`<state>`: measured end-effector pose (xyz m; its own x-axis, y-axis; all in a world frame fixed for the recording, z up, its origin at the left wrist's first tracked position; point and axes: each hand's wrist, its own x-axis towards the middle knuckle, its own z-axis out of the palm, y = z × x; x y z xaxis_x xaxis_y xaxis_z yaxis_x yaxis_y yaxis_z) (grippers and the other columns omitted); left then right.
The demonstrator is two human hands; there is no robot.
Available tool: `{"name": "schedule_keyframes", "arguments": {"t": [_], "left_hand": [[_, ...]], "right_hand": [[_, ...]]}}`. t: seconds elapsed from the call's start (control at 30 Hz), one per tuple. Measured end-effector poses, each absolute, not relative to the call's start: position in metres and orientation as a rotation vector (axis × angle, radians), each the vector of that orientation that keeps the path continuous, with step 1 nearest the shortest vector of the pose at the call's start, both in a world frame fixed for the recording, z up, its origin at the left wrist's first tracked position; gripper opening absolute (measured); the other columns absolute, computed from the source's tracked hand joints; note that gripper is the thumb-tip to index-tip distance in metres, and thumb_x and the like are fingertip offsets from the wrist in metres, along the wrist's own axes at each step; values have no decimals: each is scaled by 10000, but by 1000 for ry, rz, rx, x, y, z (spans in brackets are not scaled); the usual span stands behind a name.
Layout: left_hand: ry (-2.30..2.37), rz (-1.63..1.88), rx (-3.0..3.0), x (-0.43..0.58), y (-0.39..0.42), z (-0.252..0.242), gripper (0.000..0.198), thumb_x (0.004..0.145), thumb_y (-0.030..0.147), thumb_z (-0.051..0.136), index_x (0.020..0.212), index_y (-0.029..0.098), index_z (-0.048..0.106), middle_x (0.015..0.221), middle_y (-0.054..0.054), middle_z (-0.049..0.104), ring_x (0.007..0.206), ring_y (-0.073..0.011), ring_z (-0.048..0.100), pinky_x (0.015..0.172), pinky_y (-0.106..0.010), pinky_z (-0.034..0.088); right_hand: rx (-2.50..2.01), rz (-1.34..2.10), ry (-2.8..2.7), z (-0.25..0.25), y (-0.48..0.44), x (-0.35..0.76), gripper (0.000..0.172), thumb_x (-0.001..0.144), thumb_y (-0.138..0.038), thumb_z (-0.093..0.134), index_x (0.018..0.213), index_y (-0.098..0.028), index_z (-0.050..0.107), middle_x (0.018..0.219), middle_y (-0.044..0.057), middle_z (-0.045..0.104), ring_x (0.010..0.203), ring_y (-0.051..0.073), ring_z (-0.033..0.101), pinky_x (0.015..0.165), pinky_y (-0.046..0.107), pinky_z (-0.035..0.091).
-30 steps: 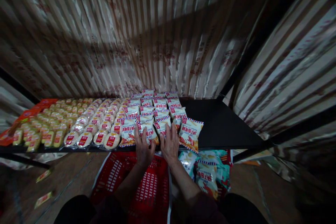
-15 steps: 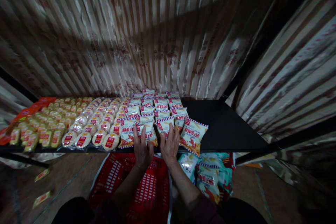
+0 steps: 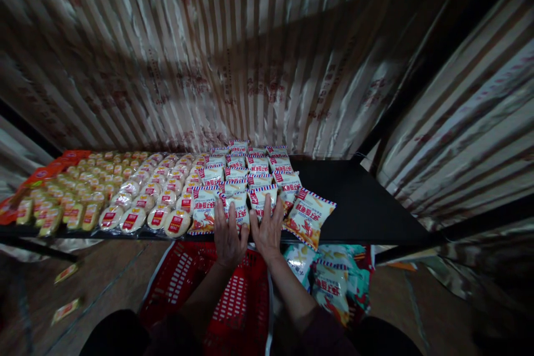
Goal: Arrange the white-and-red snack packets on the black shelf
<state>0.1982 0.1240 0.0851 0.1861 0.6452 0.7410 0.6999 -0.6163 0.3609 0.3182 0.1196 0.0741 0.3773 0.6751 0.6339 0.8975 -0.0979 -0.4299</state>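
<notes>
My left hand (image 3: 229,239) lies with fingers stretched over the front of a white snack bag (image 3: 237,204) at the shelf's edge. Beside it, my right hand (image 3: 268,232) rests spread on another snack bag (image 3: 259,196) in the same front row. Neither hand is closed round a bag; the palms and fingers hide the lower parts of both. More bags of this kind stand in rows behind. A tilted snack bag (image 3: 308,217) sits to the right of my right hand, its lower corner over the edge.
Round packaged cakes (image 3: 132,220) and small yellow packets (image 3: 75,216) fill the black shelf's (image 3: 354,200) left side. Below are a red basket (image 3: 233,300) and a container of green and white bags (image 3: 331,283). Two packets (image 3: 65,310) lie on the floor.
My fingers have straightened and flattened against the front bags. Both hands stay at nearly the same place, and the bags show little shift.
</notes>
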Motion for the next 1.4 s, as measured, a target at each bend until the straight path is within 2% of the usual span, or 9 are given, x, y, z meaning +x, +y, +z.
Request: {"name": "schedule_keyframes", "arguments": {"t": [0.07,0.17,0.4,0.63,0.83,1.0,1.2,1.4], "left_hand": [[-1294,-1442,-2398,199,126,87,718,881,213,521,1489,127,150,1570,-211,3,1439,-360,99,1083,-585,293],[-1233,-1420,-2435,201,133,89,670,893,212,493,1483,137,185,1577,-186,4,1442,-355,69,1090,-584,286],[-1300,-1350,-2419,202,140,79,620,904,231,463,1473,151,232,1579,-168,50,1446,-335,78,1102,-561,280],[-1297,-1344,-2411,201,138,82,581,917,247,433,1466,160,261,1581,-156,54,1444,-326,102,1103,-566,262],[-1235,-1285,-2454,200,145,83,548,914,253,438,1440,149,322,1562,-160,172,1441,-301,141,1102,-537,283],[-1238,-1285,-2441,197,145,85,574,905,247,443,1453,160,294,1564,-163,162,1441,-311,142,1103,-559,273],[-1220,-1237,-2487,194,145,86,550,896,231,448,1432,162,345,1553,-156,208,1438,-306,157,1097,-548,299],[-1234,-1241,-2471,194,148,82,570,889,231,454,1441,161,329,1553,-155,210,1436,-303,172,1113,-550,269]], "right_hand": [[-1814,-373,-1384,76,118,319,688,929,-421,420,1505,-210,110,1570,173,3,1425,371,101,1041,607,312],[-1832,-381,-1371,77,118,319,618,949,-363,376,1502,-259,121,1582,136,-35,1430,366,98,1041,620,305],[-1875,-310,-1422,77,117,313,569,956,-368,364,1490,-262,199,1577,133,73,1383,335,260,1025,541,367],[-1853,-386,-1373,82,116,313,605,945,-406,374,1492,-221,192,1571,150,52,1410,357,162,1033,564,329],[-1915,-334,-1400,80,119,309,530,957,-397,339,1464,-250,285,1568,136,96,1363,334,277,997,528,373],[-1907,-358,-1345,77,123,313,593,948,-409,353,1488,-210,209,1547,176,155,1375,345,262,1013,538,363],[-1957,-335,-1378,75,125,314,563,950,-421,345,1469,-213,279,1535,177,209,1352,335,312,1015,524,364],[-1967,-319,-1350,77,125,313,574,952,-418,331,1481,-217,241,1538,167,211,1350,323,314,1013,511,365]]}}
